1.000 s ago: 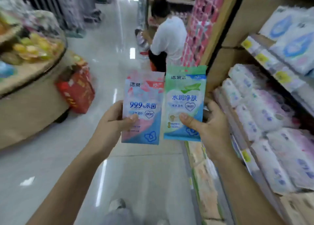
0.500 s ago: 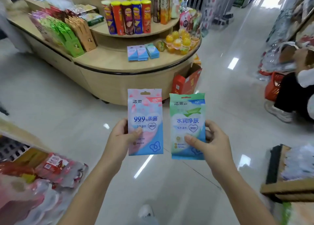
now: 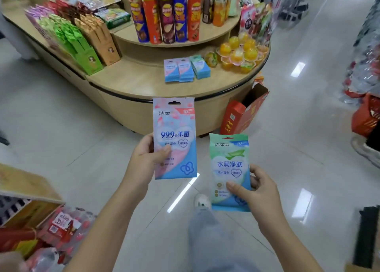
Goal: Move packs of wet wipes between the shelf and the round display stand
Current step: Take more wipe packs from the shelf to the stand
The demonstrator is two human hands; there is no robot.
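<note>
Over glossy tiles (image 3: pixel 61 127) by the round stand (image 3: pixel 127 80): left grip (image 3: pixel 144 158) pinching pink pack (image 3: pixel 174 127), right grip (image 3: pixel 261 191) green pack (image 3: pixel 228 160).

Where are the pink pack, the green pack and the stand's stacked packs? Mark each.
pink pack (image 3: pixel 174 135), head view, large front print.
green pack (image 3: pixel 229 164), head view, front print.
stacked packs (image 3: pixel 185 68), head view, top of middle stack.

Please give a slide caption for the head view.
Left hand holds a pink-and-blue flat plastic wipes pack, right hand a green-and-blue plastic wipes pack, before the round wooden display stand.

Free stand ledge (image 3: pixel 131 80) beside stacked packs (image 3: pixel 186 70)
</note>
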